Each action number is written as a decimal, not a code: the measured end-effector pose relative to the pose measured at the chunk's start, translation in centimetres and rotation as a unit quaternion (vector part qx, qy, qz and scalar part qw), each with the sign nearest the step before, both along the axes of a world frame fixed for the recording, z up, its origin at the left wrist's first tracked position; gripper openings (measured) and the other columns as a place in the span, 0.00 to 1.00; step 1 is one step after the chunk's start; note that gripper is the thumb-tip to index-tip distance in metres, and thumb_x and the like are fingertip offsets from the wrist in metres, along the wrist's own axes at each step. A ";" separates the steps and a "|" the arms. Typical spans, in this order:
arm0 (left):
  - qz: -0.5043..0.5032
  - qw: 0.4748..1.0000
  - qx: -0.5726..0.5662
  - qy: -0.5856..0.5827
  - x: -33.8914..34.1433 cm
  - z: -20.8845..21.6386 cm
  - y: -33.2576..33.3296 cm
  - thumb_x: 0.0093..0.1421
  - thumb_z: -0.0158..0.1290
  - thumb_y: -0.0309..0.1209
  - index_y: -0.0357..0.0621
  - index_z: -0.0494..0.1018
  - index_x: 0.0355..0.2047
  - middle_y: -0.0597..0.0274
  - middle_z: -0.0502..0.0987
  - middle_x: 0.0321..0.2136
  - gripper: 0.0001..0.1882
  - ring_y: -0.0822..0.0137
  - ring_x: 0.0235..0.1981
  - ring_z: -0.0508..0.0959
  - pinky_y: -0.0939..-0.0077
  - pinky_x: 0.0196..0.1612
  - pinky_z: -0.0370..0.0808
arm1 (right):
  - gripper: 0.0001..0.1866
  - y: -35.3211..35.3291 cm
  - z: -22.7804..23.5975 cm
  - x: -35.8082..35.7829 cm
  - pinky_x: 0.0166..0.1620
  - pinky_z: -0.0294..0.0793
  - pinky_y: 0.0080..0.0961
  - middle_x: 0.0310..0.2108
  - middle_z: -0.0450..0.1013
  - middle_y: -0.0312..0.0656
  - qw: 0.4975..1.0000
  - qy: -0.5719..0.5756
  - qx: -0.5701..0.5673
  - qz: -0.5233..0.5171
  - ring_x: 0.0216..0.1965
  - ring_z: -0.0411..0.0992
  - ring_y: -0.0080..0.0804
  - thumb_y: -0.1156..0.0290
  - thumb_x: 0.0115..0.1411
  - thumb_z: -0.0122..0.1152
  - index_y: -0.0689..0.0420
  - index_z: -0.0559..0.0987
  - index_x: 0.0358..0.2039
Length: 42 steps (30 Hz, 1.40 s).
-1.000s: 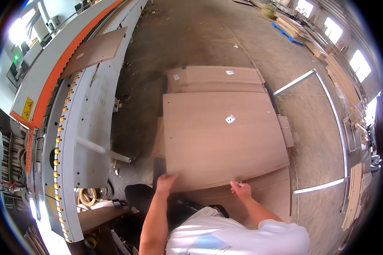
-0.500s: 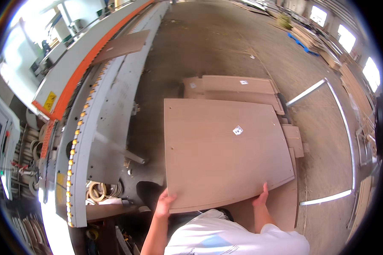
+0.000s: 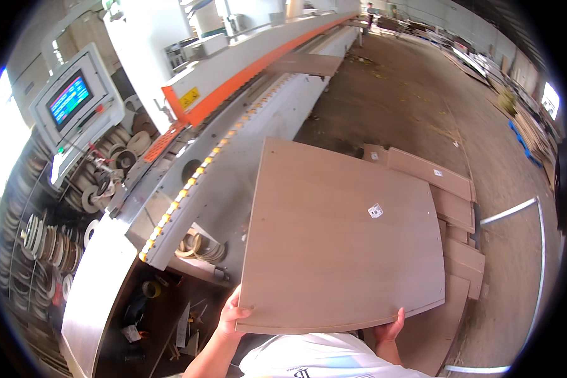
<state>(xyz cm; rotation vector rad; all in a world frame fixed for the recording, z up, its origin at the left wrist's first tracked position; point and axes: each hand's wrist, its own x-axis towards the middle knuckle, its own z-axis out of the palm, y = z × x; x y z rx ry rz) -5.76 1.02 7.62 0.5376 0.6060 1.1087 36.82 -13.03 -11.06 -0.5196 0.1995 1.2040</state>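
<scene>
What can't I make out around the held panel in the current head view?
Head view: left hand, its fingers beneath the brown panel hidden by it.
Head view: right hand, partly hidden by the panel's near edge.
Head view: the panel's underside, facing away from the camera.
Head view: stacked boards, partly covered by the panel.
Head view: print on the white label, too small to read.
</scene>
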 end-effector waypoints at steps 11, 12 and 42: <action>0.273 0.957 0.095 -0.034 -8.4 -5.4 -12.0 0.46 0.60 0.35 0.34 0.66 0.63 0.49 0.78 0.51 0.41 0.54 0.50 0.81 0.59 0.54 0.80 | 0.37 10.6 7.1 -4.6 0.66 0.72 0.52 0.66 0.71 0.45 0.964 -0.085 0.120 0.220 0.64 0.71 0.48 0.48 0.68 0.59 0.58 0.67 0.70; 0.301 0.949 0.090 -0.012 -8.3 -4.7 -12.9 0.47 0.58 0.38 0.34 0.67 0.63 0.48 0.78 0.51 0.41 0.52 0.51 0.81 0.58 0.55 0.79 | 0.39 11.6 7.8 -5.5 0.65 0.72 0.52 0.64 0.72 0.45 0.963 -0.104 0.099 0.228 0.63 0.72 0.48 0.47 0.65 0.63 0.58 0.68 0.69; 0.686 0.711 0.016 0.151 -21.5 -4.3 -29.1 0.71 0.46 0.41 0.33 0.72 0.56 0.46 0.74 0.60 0.24 0.52 0.62 0.72 0.49 0.69 0.65 | 0.14 26.0 13.0 -27.4 0.52 0.77 0.31 0.46 0.81 0.38 0.781 -0.272 0.250 0.503 0.47 0.78 0.30 0.70 0.65 0.71 0.58 0.83 0.50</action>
